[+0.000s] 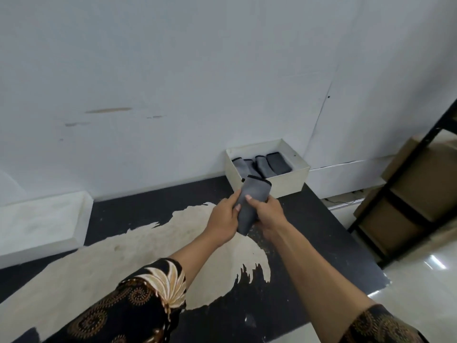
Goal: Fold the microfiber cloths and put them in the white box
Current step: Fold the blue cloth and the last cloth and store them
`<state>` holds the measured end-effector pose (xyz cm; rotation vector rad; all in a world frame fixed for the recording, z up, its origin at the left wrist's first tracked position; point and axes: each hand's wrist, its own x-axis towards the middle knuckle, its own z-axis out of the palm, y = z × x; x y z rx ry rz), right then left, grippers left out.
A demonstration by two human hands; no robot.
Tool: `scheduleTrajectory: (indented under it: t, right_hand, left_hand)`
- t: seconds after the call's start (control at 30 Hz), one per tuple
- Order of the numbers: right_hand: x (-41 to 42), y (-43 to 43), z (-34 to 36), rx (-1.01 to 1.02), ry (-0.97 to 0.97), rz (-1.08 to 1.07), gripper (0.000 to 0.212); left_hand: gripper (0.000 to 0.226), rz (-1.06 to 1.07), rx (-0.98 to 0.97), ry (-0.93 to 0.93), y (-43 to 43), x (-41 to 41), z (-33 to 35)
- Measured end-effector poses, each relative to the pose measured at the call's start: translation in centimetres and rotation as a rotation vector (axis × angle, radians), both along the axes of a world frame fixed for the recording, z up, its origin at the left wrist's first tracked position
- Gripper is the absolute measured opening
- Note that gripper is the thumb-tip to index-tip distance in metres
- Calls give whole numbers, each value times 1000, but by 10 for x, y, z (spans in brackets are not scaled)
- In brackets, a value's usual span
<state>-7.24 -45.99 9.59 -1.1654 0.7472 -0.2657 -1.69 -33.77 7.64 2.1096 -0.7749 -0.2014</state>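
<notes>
Step in hand: carry the folded grey cloth [249, 206] to the white box [284, 183] and set it in.

State now: both my hands are closed on the cloth. My left hand [222, 219] wraps its left edge with the thumb over the top face; my right hand [268, 211] pinches the right side, thumb lying across the fabric. The cloth is a long narrow fold, held above the worktop [309, 243], its far end pointing at the box and overlapping the near wall in this view. I cannot tell whether it touches the rim.

Box: sits at the far edge of the worktop against the wall [173, 82]. Four folded cloths [262, 164] already stand in it side by side, filling the left and middle. Judging from this, the free room is on the right, by the right wall.

Notes for doing it well:
- Keep both grips firm until the fold is past the rim; microfiber is limp, and a loosened pinch would let the layers spring apart.
- Lift the far end clear of the near wall so it does not catch.
- Steer toward the right-hand gap, and match the lie of the others.
- Let go only once it is seated.

Risk: nudging the standing cloths over.
</notes>
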Motion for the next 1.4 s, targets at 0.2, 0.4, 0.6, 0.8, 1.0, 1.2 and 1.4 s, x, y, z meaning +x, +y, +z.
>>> scheduleTrajectory:
  t: [0.2,0.4,0.6,0.8,1.0,1.2,1.4]
  right_hand:
    - [10,-41,12,-44,-121,-136,31]
    - [23,-67,-13,-79,-120,-19,42]
    - [65,-152,-34,-133,3,17,35]
    - [135,-241,-22,-494,48,165,42]
    - [202,-306,-18,-1123,276,355,47]
    - [233,-331,-39,-1491,373,441,29]
    - [242,-333,-53,-1655,340,550,27]
  left_hand:
    - [45,-7,-72,-111,-44,7,19]
    - [48,50,99,-124,-90,24,10]
    - [58,-33,303,-1,-144,57,4]
    - [61,28,253,241,-206,94,15]
    - [45,111,273,374,-273,157,12]
    - [77,101,332,508,-320,183,-26]
    - [81,188,282,516,-339,189,-61]
